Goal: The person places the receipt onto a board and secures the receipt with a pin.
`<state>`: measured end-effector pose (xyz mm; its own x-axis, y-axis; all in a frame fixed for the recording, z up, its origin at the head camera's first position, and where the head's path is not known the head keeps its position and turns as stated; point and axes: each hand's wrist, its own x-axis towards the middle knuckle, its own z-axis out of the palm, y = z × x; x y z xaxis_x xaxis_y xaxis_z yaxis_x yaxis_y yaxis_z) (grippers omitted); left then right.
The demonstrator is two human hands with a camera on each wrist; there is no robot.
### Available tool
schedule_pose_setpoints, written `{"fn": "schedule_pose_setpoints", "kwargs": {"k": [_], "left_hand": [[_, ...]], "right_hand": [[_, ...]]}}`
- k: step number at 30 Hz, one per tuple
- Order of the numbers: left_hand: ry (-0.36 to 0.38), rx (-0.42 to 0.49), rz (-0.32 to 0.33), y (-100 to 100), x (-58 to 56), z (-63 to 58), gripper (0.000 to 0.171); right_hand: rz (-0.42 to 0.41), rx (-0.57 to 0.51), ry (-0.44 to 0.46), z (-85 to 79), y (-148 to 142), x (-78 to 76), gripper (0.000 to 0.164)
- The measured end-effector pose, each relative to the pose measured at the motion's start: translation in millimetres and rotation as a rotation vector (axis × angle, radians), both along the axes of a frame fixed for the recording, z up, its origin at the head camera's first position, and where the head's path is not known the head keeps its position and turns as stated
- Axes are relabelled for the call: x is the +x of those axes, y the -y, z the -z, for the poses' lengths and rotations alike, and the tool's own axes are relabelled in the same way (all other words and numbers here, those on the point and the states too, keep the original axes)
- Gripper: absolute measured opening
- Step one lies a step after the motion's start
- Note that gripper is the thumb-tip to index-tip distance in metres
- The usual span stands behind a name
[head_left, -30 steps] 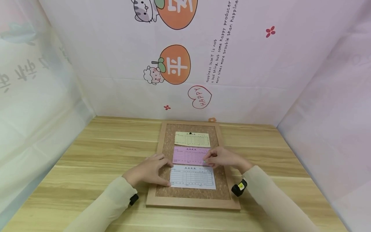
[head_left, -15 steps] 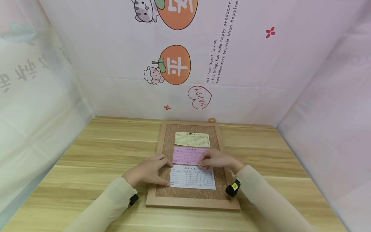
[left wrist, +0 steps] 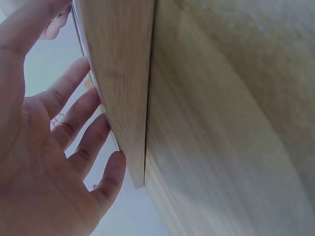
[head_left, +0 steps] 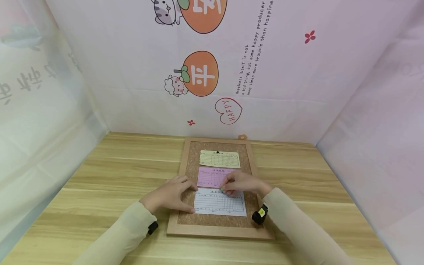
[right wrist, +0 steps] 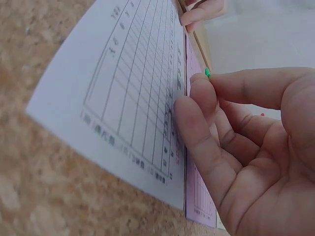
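Note:
My right hand (head_left: 244, 183) pinches a green push pin (right wrist: 207, 73) between thumb and index finger, over the top edge of the white form slip (head_left: 216, 204). Its other fingers lie close over that slip. My left hand (head_left: 172, 193) has its fingers spread, with the thumb on the white slip's lower left corner and fingertips near its upper left corner. The pink slip (head_left: 207, 177) lies directly above the white one, its right part covered by my right hand. Higher up is a yellow slip (head_left: 218, 161) with a black push pin (head_left: 217, 152) at its top.
All three slips are on a wood-framed corkboard (head_left: 220, 232) lying on a wood-grain table (head_left: 132, 154). A printed cloth (head_left: 281, 110) hangs behind the table, with pale cloth on both sides. Each wrist carries a black camera band (head_left: 259, 214).
My right hand has moved left with the green push pin, from the pink slip's right side to the middle of the white slip's top edge. My left hand has stayed in place.

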<state>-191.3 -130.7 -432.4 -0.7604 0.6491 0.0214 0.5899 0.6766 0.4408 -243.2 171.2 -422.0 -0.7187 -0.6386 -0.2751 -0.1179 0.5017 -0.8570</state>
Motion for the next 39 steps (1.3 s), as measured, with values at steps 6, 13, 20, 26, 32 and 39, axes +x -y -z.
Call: {"fn": "schedule_pose_setpoints", "kwargs": {"k": [6,13,20,26,32,39], "left_hand": [[0.004,-0.002,0.001,-0.4,-0.4,0.1,0.066],[0.006,0.002,-0.002,-0.4,0.5,-0.8,0.065],[-0.006,0.007,-0.004,-0.4,1.2,-2.9,0.064],[-0.003,0.0,-0.009,0.0,0.6,-1.8,0.065],[0.004,-0.005,-0.01,-0.1,0.0,-0.8,0.066],[0.003,0.0,-0.009,0.0,0.6,-1.1,0.065]], "right_hand": [[0.019,-0.002,0.022,0.9,4.0,1.1,0.016],[0.052,0.003,0.047,3.6,9.1,-0.9,0.015],[0.049,0.035,0.005,5.1,14.7,-3.0,0.015],[0.072,0.042,0.004,3.3,18.9,-1.2,0.013],[0.074,0.044,-0.003,4.9,19.3,-0.6,0.013],[0.073,0.035,-0.006,5.5,18.2,0.6,0.014]]}}
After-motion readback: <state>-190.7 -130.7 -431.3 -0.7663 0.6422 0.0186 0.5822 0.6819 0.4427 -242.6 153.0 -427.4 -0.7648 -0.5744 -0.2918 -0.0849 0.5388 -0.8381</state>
